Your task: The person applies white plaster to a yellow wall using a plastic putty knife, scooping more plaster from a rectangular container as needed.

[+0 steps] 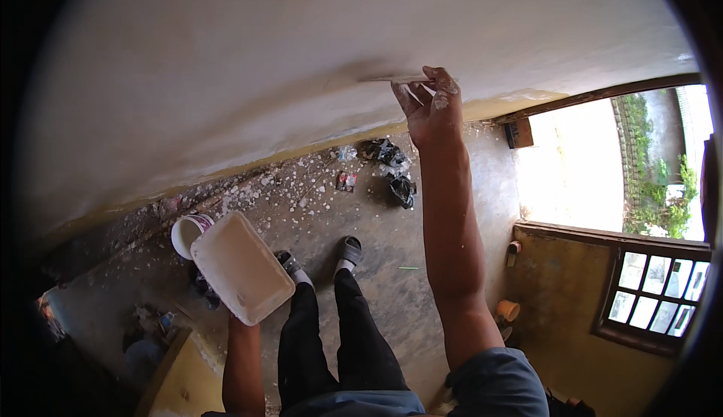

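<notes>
Right hand [435, 108] clamped on a thin flat blade [382, 80], at or just off the wall [301, 33]. Left hand hidden behind the pale tray [245, 266], nearer and left; can't tell its grip. Most visible wall looks pale-coated, so probably well along; yellowish strip [486, 108] low down seems left. White crumbs [260, 191] below.

The head camera is a wide fisheye unit at the wearer's head height, facing steeply down and forward. A plastered wall [263, 33] spans the upper field, within reach of the wearer's right hand [435, 108]. The concrete floor [407, 225] lies farther off, beyond the sandals [349, 250]. Coverage extends rightward to an open doorway [568, 161] and a paned window [657, 293]. Straight edges bow toward the dark rim.
</notes>
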`<state>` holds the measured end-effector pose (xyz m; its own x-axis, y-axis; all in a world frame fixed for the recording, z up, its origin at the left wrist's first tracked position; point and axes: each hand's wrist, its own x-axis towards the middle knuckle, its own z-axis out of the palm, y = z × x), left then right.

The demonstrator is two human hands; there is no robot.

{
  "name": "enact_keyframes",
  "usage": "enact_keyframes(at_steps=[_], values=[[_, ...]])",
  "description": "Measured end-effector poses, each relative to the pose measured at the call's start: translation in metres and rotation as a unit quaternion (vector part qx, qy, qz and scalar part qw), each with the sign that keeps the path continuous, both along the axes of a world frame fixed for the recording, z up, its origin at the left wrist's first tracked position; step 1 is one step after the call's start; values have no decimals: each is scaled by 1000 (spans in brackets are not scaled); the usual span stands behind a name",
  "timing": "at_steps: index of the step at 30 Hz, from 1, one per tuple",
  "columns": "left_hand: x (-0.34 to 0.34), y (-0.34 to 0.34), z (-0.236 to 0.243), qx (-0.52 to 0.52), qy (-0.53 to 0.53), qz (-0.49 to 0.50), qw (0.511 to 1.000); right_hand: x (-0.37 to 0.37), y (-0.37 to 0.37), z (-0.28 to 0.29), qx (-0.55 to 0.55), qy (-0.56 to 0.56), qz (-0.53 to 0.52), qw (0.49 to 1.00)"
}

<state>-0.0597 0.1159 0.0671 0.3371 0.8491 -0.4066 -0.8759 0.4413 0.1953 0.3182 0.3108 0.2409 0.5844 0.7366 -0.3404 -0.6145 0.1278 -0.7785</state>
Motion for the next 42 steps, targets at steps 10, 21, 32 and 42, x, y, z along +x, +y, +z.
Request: enact_keyframes(at_steps=[10,21,32,42], values=[[4,-7,8,5,36,-1,999,-4,-65,90,121,-191,20,974],[42,-41,18,109,556,-219,794,-16,-4,45,213,-910,-206,290],[59,-123,-43,-19,59,42,997,-31,-5,-123,128,-914,-116,367],[61,-140,-44,-20,-139,110,984,-29,-18,-218,88,-913,-21,397]])
